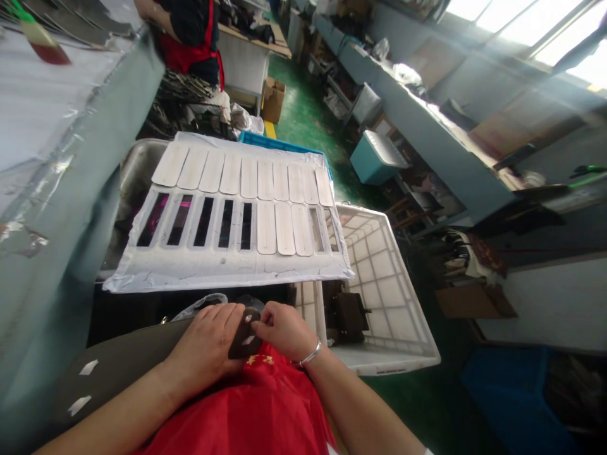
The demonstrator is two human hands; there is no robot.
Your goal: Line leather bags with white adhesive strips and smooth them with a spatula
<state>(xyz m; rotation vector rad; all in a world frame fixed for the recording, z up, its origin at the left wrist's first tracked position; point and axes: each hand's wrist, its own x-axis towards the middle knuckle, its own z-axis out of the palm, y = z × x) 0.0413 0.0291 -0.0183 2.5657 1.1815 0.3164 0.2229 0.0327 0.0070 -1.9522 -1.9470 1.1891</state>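
A long dark grey flat panel lies across my lap, with small white tabs stuck on its wide left part. My left hand is wrapped over the panel near its rounded right end, fingers together. Against that end, my right hand is closed with thumb and finger pinched; whatever is between them is hidden. Two small white bits show on the panel's end beside the right fingertips. In front of both hands lies a white-covered board with rows of pale rounded strips and several open slots.
To the right stands a white plastic crate holding dark pieces. A covered table runs along my left. Beyond the board, a co-worker in a red apron stands by a workbench. A blue bin sits at lower right.
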